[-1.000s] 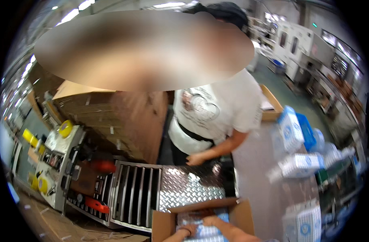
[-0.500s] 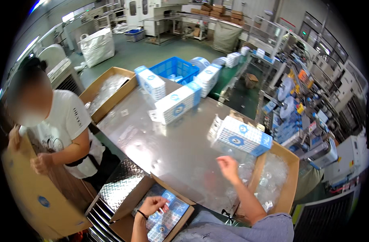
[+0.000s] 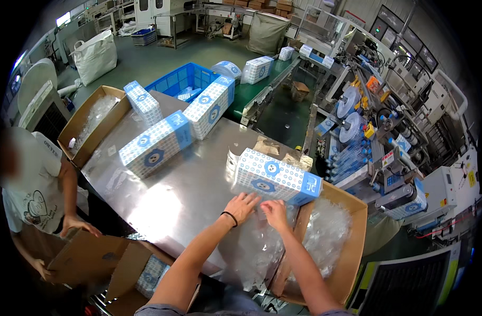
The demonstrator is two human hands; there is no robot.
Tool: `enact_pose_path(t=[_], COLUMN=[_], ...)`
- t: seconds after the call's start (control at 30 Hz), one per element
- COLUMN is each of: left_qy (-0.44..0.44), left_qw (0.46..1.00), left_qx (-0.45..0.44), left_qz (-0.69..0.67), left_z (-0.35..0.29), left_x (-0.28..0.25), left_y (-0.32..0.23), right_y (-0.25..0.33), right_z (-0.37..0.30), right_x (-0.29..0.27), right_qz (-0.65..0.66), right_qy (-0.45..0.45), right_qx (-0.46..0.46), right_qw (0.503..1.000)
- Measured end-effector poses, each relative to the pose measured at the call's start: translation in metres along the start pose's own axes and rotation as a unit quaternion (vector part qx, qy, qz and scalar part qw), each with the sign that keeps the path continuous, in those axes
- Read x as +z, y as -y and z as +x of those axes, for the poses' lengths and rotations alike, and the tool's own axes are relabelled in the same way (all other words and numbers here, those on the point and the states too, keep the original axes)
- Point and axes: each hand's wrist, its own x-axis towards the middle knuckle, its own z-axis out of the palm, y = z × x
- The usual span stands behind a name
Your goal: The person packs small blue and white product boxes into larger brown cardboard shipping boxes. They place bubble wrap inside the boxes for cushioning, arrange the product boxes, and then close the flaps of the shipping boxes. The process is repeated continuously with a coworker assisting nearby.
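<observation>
A long white pack (image 3: pixel 275 178) with a blue pattern and a blue end lies on the right part of the metal table (image 3: pixel 209 158). My left hand (image 3: pixel 242 207) is at its near side, palm down with the fingers stretched out, holding nothing that shows. Close beside it, my right hand (image 3: pixel 275 214) has its fingers drawn together near the pack's lower edge; what they hold, if anything, is hidden. Clear plastic bags (image 3: pixel 256 247) lie under and between my forearms. To my right stands a cardboard box (image 3: pixel 359 226) filled with clear plastic.
Several similar packs (image 3: pixel 155 145) stand on the table's far left, by a blue crate (image 3: pixel 191 76). A co-worker (image 3: pixel 41 189) handles an open carton (image 3: pixel 122 271) at lower left. Machinery (image 3: pixel 356 126) stands at right, with a green conveyor (image 3: pixel 267 89) beyond the table.
My left hand has moved from above the carton to the pack on the table, beside my right hand. The co-worker's cardboard has come down to the carton. The view has shifted right.
</observation>
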Motion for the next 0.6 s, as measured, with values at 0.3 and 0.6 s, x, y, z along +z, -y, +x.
enact_pose_path(t=[0.3,0.6], left_qy=[0.099,-0.049], left_qw=[0.992,0.643], left_qx=[-0.073,-0.348], left_qz=[0.001,-0.680], left_z=[0.000,-0.108], left_x=[0.054,-0.148], left_y=[0.019,0.012], right_y=[0.047,0.126], right_z=[-0.045,0.004], right_x=[-0.029,-0.055], right_qz=[-0.141,0.224], right_qy=[0.218,0.243], right_qx=[-0.080,0.038], right_qw=[0.962,0.943])
